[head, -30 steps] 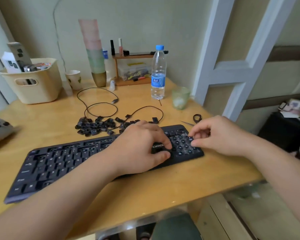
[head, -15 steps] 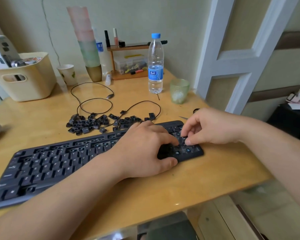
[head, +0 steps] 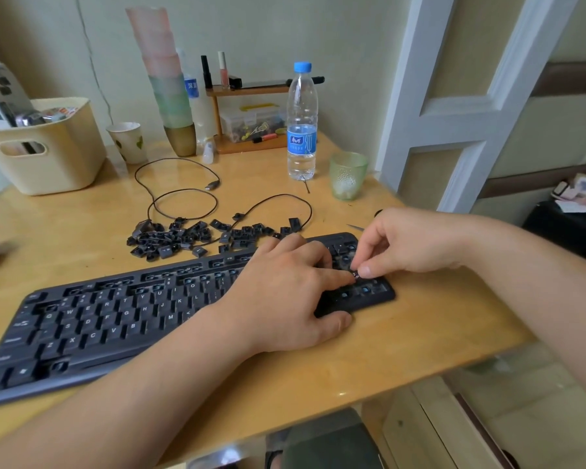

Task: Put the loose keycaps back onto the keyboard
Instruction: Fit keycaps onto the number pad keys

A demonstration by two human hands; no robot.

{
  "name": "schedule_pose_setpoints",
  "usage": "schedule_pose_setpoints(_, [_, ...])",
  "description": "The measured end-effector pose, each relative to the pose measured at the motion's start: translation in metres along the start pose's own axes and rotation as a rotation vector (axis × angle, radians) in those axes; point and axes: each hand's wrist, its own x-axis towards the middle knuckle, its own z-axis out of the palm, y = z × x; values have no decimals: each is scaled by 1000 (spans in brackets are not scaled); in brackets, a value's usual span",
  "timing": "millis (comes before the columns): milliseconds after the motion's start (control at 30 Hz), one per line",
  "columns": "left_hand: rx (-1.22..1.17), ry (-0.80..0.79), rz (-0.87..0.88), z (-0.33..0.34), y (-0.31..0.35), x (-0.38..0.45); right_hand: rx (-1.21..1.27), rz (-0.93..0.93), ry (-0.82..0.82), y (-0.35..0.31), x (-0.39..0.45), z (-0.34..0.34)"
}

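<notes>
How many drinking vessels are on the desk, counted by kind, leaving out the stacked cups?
Water bottle: 1
Green glass: 1
Paper cup: 1
Total: 3

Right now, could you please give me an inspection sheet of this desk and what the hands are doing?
Surface: wooden desk, glossy.
Job's things: keyboard, numpad sockets bare; loose keycaps heaped behind it.
Clutter: water bottle, green glass, paper cup, stacked cups, beige basket, small shelf.
Hands: left hand rests on the keyboard's right part; right hand pinches a keycap over the numpad.
Cables: black cable looped behind the keycaps.
Surroundings: white door frame at right.
</notes>
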Motion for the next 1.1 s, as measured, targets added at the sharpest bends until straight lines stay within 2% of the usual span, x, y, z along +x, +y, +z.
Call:
schedule_pose_setpoints(233, [0, -8, -3, 1, 0, -1, 157, 109, 67, -1, 5, 9])
schedule_pose_setpoints(633, [21, -19, -8, 1, 1, 0, 311, 121, 90, 2, 2, 15])
schedule_pose_setpoints(1100, [23, -27, -11, -1, 1, 2, 207, 176, 134, -6, 5, 16])
